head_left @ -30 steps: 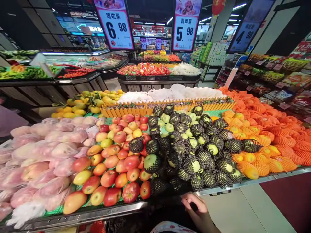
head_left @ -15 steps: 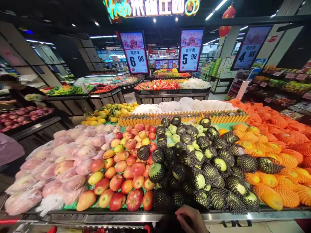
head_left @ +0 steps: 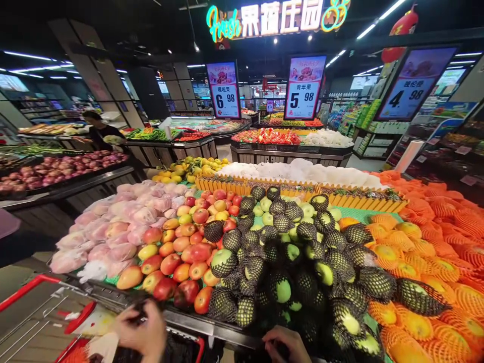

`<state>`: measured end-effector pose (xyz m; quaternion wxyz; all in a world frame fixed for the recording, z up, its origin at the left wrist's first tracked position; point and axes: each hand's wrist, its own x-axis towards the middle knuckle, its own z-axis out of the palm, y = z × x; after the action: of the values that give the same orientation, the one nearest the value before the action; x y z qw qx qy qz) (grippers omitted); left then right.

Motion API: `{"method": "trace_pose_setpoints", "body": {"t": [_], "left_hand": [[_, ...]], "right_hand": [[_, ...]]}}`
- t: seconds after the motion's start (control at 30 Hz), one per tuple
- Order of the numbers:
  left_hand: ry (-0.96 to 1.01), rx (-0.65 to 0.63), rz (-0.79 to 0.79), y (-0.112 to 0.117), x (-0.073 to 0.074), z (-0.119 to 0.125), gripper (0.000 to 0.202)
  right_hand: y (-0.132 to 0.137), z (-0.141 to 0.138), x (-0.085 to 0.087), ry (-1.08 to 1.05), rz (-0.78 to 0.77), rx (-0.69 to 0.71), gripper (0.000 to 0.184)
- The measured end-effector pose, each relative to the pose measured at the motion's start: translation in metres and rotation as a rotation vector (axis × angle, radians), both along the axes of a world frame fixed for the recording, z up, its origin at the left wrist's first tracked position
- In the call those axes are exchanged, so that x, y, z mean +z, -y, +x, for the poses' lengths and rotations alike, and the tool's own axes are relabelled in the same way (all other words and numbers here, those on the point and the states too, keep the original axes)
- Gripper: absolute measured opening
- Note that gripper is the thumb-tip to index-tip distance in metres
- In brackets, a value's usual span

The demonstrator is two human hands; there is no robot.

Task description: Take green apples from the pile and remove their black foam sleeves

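My left hand [head_left: 145,330] is at the lower left, over the cart and by the front rail of the fruit stand. Its fingers curl round something small and dark; blur hides what it is. My right hand [head_left: 286,346] is at the bottom edge, closed, with its fingers bent together at the rail below the netted fruit. Whatever it may hold is hidden. Green apples [head_left: 283,291] in black foam nets lie in front of it, partly in shadow. Red apples [head_left: 165,288] lie close beyond my left hand.
A shopping cart with a red handle [head_left: 28,291] stands at the lower left. Wrapped pink fruit [head_left: 113,227] is heaped left, oranges in orange nets [head_left: 418,282] right. A person [head_left: 102,132] stands behind the onions [head_left: 75,169]. Price screens [head_left: 304,88] hang above.
My left hand has come into view at the lower left. The view has turned left and shows more of the cart. My right hand stays closed near the rail.
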<state>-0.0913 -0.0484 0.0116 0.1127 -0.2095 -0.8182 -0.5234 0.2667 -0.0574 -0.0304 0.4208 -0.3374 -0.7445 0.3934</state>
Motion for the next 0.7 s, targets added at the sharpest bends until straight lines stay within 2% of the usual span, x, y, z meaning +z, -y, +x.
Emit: {"method": "trace_pose_setpoints", "body": {"t": [0.03,0.07,0.1,0.17,0.2,0.23,0.27,0.33,0.47,0.53,0.6,0.7], "left_hand": [[0.006,-0.12,0.072,-0.011,0.006,0.034,0.028],[0.044,-0.301,0.101,-0.019,0.011,0.072,0.031],[0.107,-0.485,0.109,-0.025,0.015,0.11,0.034],[0.307,-0.972,0.013,-0.03,0.017,0.18,0.037],[0.397,-1.166,-0.019,-0.029,0.015,0.209,0.037],[0.47,-1.325,-0.068,-0.027,0.013,0.233,0.036],[0.513,-1.432,-0.117,-0.024,0.01,0.252,0.033],[0.514,-1.525,-0.227,-0.017,0.005,0.275,0.026],[0.398,-1.546,-0.32,-0.004,0.0,0.289,0.019],[0.371,-1.559,-0.29,0.002,-0.001,0.293,0.025],[0.337,-1.639,-0.258,0.005,-0.002,0.3,0.033],[0.261,-1.778,-0.35,0.006,0.0,0.317,0.055]], "right_hand": [[0.001,0.011,-0.003,-0.015,-0.048,-0.004,0.02],[0.003,0.022,-0.006,-0.034,-0.099,-0.014,0.023],[0.004,0.033,-0.01,-0.055,-0.147,-0.037,0.034],[0.006,0.055,-0.018,-0.095,-0.187,-0.137,0.059],[0.007,0.067,-0.021,-0.106,-0.166,-0.197,0.066],[0.007,0.078,-0.025,-0.107,-0.125,-0.239,0.067],[0.007,0.09,-0.027,-0.098,-0.079,-0.25,0.064],[0.007,0.111,-0.031,-0.08,-0.005,-0.21,0.055],[0.011,0.142,-0.033,-0.086,0.003,-0.186,0.044],[0.014,0.15,-0.034,-0.101,0.005,-0.236,0.045],[0.019,0.154,-0.038,-0.12,-0.005,-0.31,0.049],[0.025,0.158,-0.047,-0.119,-0.105,-0.35,0.055]]}}
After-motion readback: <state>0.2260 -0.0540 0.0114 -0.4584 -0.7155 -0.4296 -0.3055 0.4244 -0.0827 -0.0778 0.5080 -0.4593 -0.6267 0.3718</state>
